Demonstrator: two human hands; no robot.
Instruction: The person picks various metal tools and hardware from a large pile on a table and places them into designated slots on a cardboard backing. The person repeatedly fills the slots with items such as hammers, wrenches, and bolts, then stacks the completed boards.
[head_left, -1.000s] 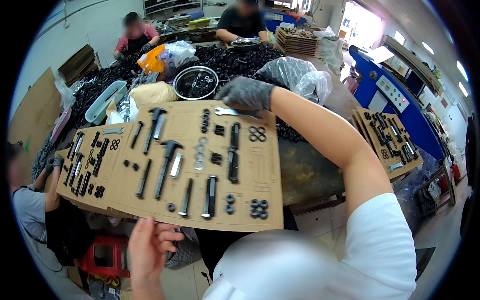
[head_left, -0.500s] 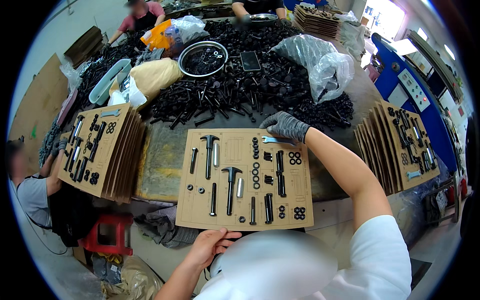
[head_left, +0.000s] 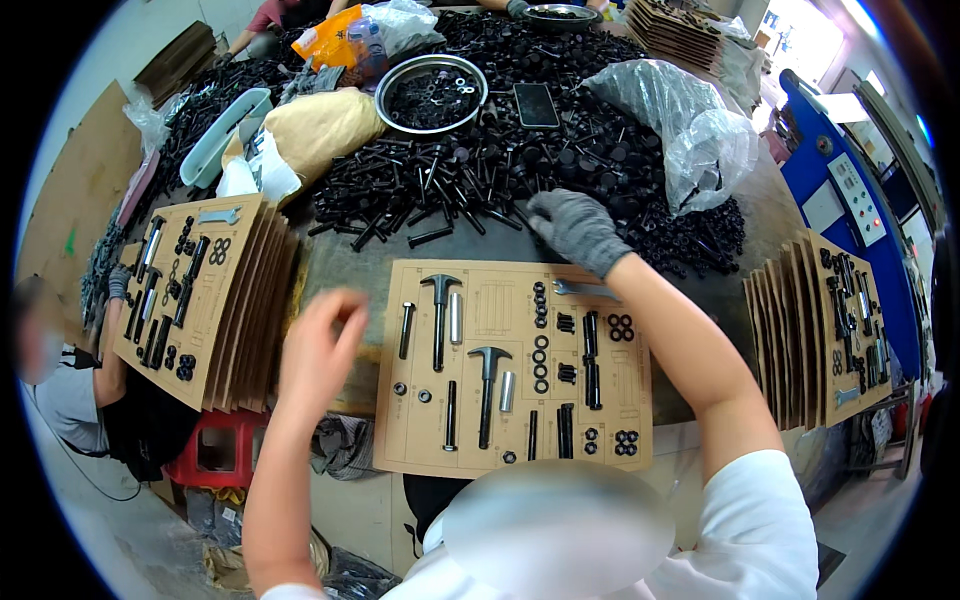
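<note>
Rectangular brown cardboard board (head_left: pixel 515 332) lies face-up, presumably keeping its black bolts (head_left: pixel 452 415) visible, with bare left hand (head_left: pixel 325 325) open, empty; grey-gloved right hand's (head_left: pixel 575 230) grip unclear.

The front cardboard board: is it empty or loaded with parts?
Loaded: the board carries bolts, nuts and a wrench across its face.

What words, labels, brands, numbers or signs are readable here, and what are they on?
No text reads clearly.
Front cardboard sheet: faint print, too small.
Orange bag: dark marks, too blurred.
Blue machine's control panel: any lettering is too small.
</note>
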